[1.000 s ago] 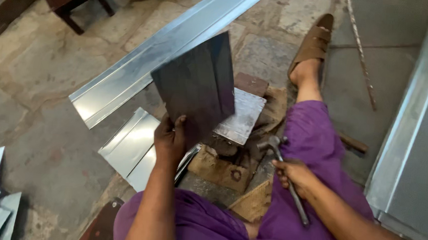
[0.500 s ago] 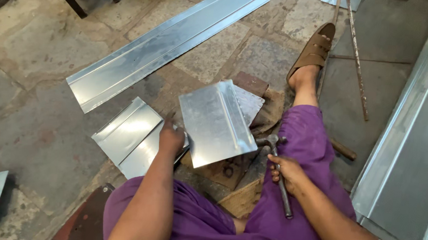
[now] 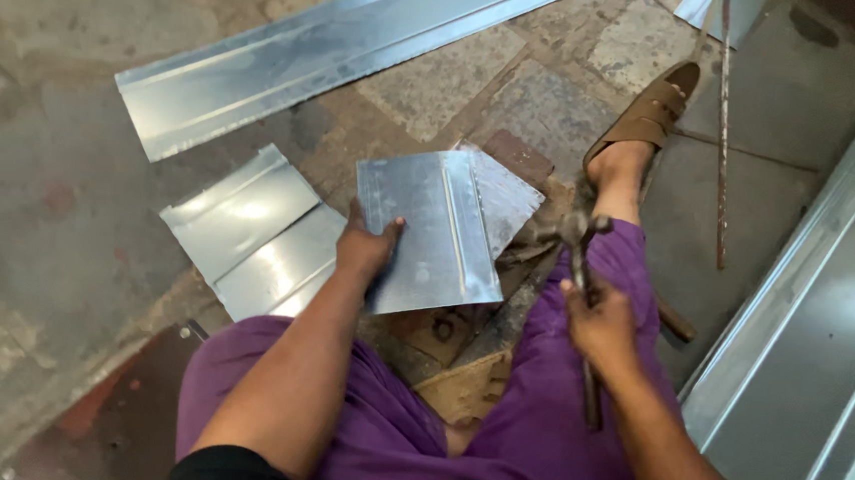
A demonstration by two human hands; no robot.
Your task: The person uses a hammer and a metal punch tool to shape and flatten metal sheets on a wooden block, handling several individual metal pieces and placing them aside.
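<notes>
Lying on the stone floor (image 3: 44, 123) toward its left side, a folded metal sheet (image 3: 253, 228) with a crease down its middle rests flat, and beyond it, toward the far edge of the floor, a long metal strip (image 3: 341, 49) stretches at a slant. Just right of the folded piece, the left hand (image 3: 365, 248) presses on the near left edge of a square metal sheet (image 3: 428, 232), fingers spread flat on its face and thumb at the edge, so the hand is open rather than clenched. That sheet has a raised seam running along its right part and lies over a second, darker sheet (image 3: 506, 193) and some worn blocks between the person's purple-clad legs. Further right, the right hand (image 3: 597, 322) is closed around the shaft of a hammer (image 3: 580, 243), whose head is just beside the square sheet's right edge, above the lap. Past it, a foot in a brown sandal (image 3: 647, 115) points away, a thin metal rod (image 3: 723, 120) lies on the floor, and a large metal panel (image 3: 820, 368) fills the right edge.
</notes>
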